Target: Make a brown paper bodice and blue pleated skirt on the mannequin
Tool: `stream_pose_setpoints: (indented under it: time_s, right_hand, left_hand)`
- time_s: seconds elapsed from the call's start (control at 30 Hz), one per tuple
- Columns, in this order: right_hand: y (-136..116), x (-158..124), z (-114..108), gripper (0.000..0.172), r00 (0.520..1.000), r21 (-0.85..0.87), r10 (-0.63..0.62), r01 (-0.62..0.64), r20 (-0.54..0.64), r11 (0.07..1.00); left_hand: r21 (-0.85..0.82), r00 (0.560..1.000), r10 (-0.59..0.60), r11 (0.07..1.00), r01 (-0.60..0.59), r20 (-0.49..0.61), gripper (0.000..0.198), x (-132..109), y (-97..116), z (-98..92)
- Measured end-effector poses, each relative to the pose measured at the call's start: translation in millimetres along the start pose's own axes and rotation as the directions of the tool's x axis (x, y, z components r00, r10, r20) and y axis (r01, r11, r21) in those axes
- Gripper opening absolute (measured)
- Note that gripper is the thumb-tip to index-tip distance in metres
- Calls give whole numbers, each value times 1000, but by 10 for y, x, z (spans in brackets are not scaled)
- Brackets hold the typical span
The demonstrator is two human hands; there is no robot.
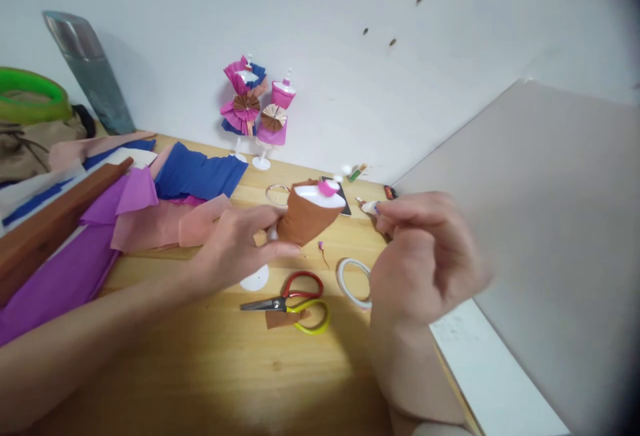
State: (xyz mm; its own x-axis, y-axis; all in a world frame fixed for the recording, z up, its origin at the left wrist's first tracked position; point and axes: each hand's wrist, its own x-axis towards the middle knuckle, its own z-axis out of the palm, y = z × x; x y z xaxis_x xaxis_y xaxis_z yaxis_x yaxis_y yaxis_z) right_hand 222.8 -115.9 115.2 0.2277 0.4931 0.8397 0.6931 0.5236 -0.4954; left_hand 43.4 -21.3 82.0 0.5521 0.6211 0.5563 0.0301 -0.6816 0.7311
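My left hand (245, 239) is closed around the waist of a small dress form (313, 213), tilted to the right. Brown crepe paper wraps its body, leaving the white top bare, with a pink band at the neck and a white knob. Its round white base (255, 278) shows just below my hand. To the right, my right hand (425, 249) is raised with fingers pinched, slightly blurred. A small white piece shows by its fingertips, but what it is I cannot make out. Below lie scissors (286, 303) with red and yellow handles, on a brown paper scrap (283, 319).
Two dressed miniature dress forms (246, 99) stand by the wall. Coloured crepe paper sheets (200, 173) pile up on the left, near a tall bottle (95, 76). A roll of white tape (345, 283) lies between my hands. A white strip (493, 363) lies along the right.
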Motion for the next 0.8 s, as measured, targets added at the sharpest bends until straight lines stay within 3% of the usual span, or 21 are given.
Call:
stream_pose_setpoints:
  time_s: [0.1, 0.17, 0.3, 0.4, 0.6, 0.8]
  right_hand:
    - [112, 85, 90, 14, 995, 144, 66, -56, -68, 988]
    - [164, 96, 151, 16, 991, 227, 125, -133, 49, 965]
    - [204, 51, 227, 27, 960, 287, 146, -213, 238, 934]
    - [215, 54, 249, 35, 974, 294, 64, -127, 216, 947]
    - [280, 143, 216, 22, 968, 252, -201, 159, 150, 955]
    - [270, 174, 159, 24, 948, 289, -268, 212, 170, 934]
  left_hand:
    - [-291, 975, -187, 933, 213, 117, 20, 63, -113, -51]
    - [-392, 964, -219, 882, 262, 152, 23, 85, -149, -70]
    - [-354, 962, -185, 902, 247, 201, 24, 102, -158, -108]
    - [-326, 959, -118, 923, 202, 259, 20, 115, -162, -141]
    - [-361, 943, -23, 920, 150, 333, 13, 126, -185, -184]
    - [-362, 905, 21, 920, 149, 426, 17, 122, -157, -205]
